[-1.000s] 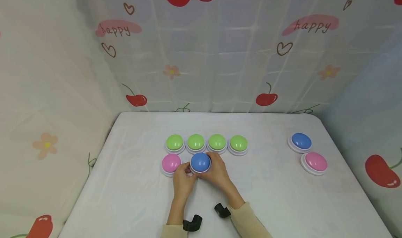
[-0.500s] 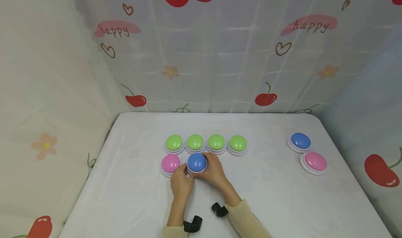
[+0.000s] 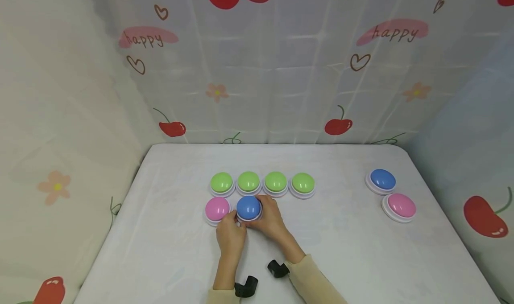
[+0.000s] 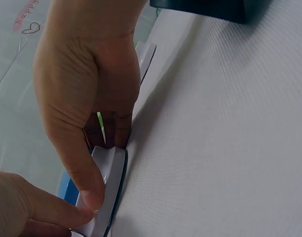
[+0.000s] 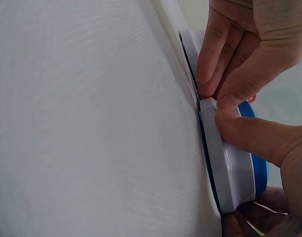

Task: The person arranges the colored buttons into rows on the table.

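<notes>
A blue push button (image 3: 248,207) with a white round base lies on the table, held from both sides. My left hand (image 3: 230,238) grips its base from the left, thumb on the front edge; in the left wrist view that thumb (image 4: 86,173) presses the white rim. From the right, my right hand (image 3: 270,220) curls round the same base. The right wrist view has both thumbs nearly touching on the white base (image 5: 230,168). Just left of it sits a pink button (image 3: 217,209), close to my left fingers. Behind runs a row of several green buttons (image 3: 248,182).
On the table's right side stand another blue button (image 3: 383,179) and another pink button (image 3: 402,205), close together. A white cloth covers the table (image 3: 341,250). Printed curtains (image 3: 273,72) hang behind and at both sides.
Both hands have slid the blue button a little to the left, closer to the pink one. The other buttons keep their places, apart from a slight camera shift.
</notes>
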`<state>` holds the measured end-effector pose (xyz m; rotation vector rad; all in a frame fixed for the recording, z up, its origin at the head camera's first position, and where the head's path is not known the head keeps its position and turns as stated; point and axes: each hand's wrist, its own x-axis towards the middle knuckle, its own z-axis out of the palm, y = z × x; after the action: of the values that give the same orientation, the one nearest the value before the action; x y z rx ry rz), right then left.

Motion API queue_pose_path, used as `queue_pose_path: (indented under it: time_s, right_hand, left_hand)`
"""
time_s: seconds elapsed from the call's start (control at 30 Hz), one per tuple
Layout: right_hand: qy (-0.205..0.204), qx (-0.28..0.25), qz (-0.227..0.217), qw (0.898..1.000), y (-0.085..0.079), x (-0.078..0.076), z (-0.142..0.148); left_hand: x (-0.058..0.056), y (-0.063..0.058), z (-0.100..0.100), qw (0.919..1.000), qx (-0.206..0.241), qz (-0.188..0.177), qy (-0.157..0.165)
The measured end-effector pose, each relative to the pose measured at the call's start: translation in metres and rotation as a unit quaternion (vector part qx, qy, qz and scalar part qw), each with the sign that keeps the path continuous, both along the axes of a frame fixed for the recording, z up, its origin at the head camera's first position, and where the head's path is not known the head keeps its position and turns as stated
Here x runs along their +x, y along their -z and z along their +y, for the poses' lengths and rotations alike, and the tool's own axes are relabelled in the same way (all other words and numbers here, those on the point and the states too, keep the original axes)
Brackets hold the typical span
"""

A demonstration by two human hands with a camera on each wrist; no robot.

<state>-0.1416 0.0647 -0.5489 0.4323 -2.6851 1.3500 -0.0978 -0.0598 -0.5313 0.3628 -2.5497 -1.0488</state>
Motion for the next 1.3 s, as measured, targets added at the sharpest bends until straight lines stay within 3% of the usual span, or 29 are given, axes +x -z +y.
queue_pose_path:
  time_s: [0.47, 0.67, 0.8, 0.93, 1.03, 1.17, 1.3]
  right_hand:
    - [0.003, 0.001, 0.005, 1.0, 0.002, 0.001, 0.0]
    - [-0.005, -0.003, 0.001, 1.0, -0.001, 0.002, 0.002]
    - [-0.008, 0.0, -0.006, 1.0, -0.006, 0.005, 0.007]
    - [-0.003, -0.003, -0.023, 1.0, -0.012, 0.012, 0.023]
    - [0.006, -0.015, -0.041, 0.999, -0.019, 0.019, 0.043]
    - [0.036, -0.046, -0.046, 0.997, -0.029, 0.023, 0.085]
    - [0.117, -0.06, -0.005, 0.991, -0.038, 0.024, 0.143]
  left_hand:
    - [0.0, 0.001, 0.002, 1.0, -0.004, 0.001, -0.001]
    - [0.002, -0.005, 0.003, 0.9997, -0.02, -0.001, -0.017]
    - [0.005, -0.009, 0.004, 0.9988, -0.031, 0.032, -0.022]
    - [0.005, -0.007, 0.011, 0.9955, -0.016, 0.09, 0.024]
    - [0.006, -0.003, 0.018, 0.9917, -0.007, 0.103, 0.078]
    - [0.009, 0.003, 0.033, 0.9854, -0.009, 0.071, 0.155]
    - [0.015, 0.006, 0.048, 0.9716, -0.013, 0.039, 0.233]
